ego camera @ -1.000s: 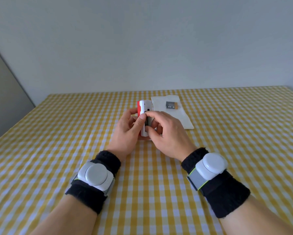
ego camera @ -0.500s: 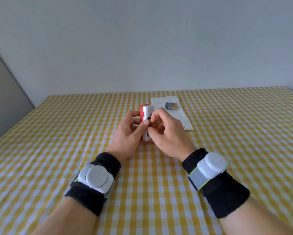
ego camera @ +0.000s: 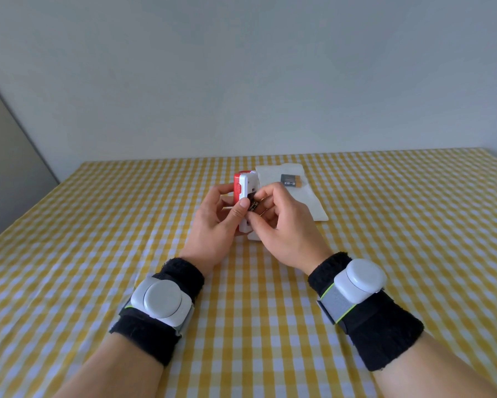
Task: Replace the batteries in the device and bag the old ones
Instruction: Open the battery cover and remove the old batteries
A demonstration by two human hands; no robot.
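At the middle of the frame, both hands meet over the bench (ego camera: 414, 254), which wears a yellow-and-white checked cloth. The left hand (ego camera: 213, 225) is closed around a red-and-white device (ego camera: 244, 191), holding it upright on its edge, thumb pressed on the white back and fingers curled behind the red side. The right hand (ego camera: 281, 225) pinches a small dark battery (ego camera: 253, 206) between thumb and forefinger, right against the open back of the device; whether the battery sits partly inside the compartment cannot be told. A white piece, partly hidden below the hands (ego camera: 254, 235), lies on the cloth just under the device. Each wrist carries a black band with a white rounded sensor: one on the left wrist (ego camera: 162, 301), one on the right wrist (ego camera: 359, 278). Just above and to the right of the hands, a clear plastic bag (ego camera: 313, 208) lies flat on the cloth, and a second battery (ego camera: 290, 180), dark with an orange end, rests on its upper part.
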